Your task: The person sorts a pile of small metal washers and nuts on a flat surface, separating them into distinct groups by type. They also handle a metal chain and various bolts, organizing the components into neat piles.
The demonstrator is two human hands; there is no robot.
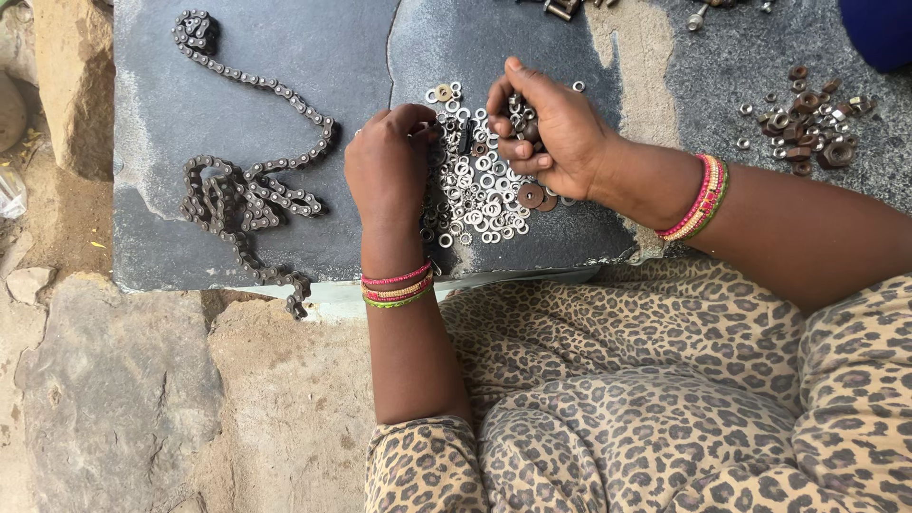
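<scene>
Hands over washer pile (480, 195) on slab (285, 66): right hand (546, 128) cupping washers, left hand (388, 161) grip unclear.

A pile of washers (475, 190) lies on the stone slab (285, 142), in its middle. The left hand (388, 161) rests at the pile's 9 o'clock edge. The right hand (546, 128) sits at its 2 o'clock. A chain (247, 190) lies at 9 o'clock, well apart. A heap of nuts (807, 119) lies at 3 o'clock.
</scene>
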